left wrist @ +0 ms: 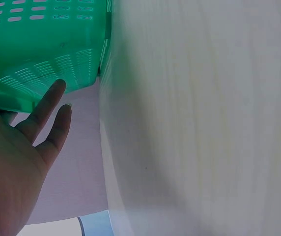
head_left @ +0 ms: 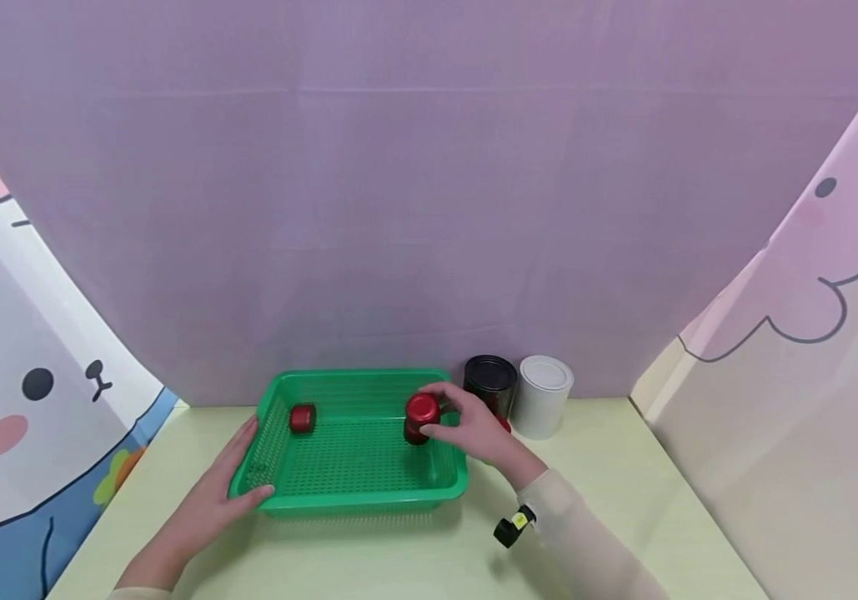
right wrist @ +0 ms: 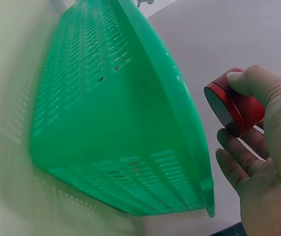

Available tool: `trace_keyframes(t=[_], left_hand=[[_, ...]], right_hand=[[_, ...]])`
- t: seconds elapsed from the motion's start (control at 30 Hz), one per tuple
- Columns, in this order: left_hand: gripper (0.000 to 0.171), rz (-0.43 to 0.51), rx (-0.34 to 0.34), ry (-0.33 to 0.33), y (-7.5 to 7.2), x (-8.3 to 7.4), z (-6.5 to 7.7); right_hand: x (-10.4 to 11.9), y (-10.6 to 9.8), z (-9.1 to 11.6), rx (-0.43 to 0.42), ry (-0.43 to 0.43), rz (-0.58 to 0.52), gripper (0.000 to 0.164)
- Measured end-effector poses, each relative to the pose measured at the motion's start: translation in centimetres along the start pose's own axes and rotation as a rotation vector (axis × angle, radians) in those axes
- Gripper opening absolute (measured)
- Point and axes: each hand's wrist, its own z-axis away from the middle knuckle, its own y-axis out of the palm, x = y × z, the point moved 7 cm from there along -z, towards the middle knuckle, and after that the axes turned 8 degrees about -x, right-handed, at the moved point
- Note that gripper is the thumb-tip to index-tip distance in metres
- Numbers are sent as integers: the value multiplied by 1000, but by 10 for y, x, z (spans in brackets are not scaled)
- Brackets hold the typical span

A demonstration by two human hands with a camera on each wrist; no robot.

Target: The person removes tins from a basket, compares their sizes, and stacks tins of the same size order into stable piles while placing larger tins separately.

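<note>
My right hand (head_left: 474, 427) pinches a small red metal canister (head_left: 423, 408) between thumb and fingers above the right end of a green plastic basket (head_left: 364, 502). In the right wrist view the canister (right wrist: 248, 109) is tilted, its flat end showing, and stands higher than the basket rim. A similar red canister (head_left: 303, 418) lies on its side inside the basket at the left. My left hand (head_left: 207, 504) holds the basket by its left front corner, thumb on the rim. Two of its fingers stretch along the outer wall in the left wrist view (left wrist: 42, 118).
A black can (head_left: 490, 377) and a white can (head_left: 544, 396) stand side by side behind my right hand. Part of another red object (head_left: 504, 423) shows beside the black can, mostly covered by that hand. A purple cloth (head_left: 429, 208) rises behind the pale table (head_left: 368, 567).
</note>
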Motion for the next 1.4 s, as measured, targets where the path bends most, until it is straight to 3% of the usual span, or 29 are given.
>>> trace_keyframes(t=[0.3,0.63,1.17,1.4], left_hand=[[102,0,-15,35,-1,-4,3],[103,-2,-11,19,1,1,2],[104,5,0,-6,2,2,1],[104,6,-5,8,-1,-2,0]], right_hand=[[-9,-12,15,-38,19,17,54],[-19,-29,32,-78,-16,-30,52],[-29,-51,49,-137,55,-70,55],[-32,-60,53,-165,48,-60,55]])
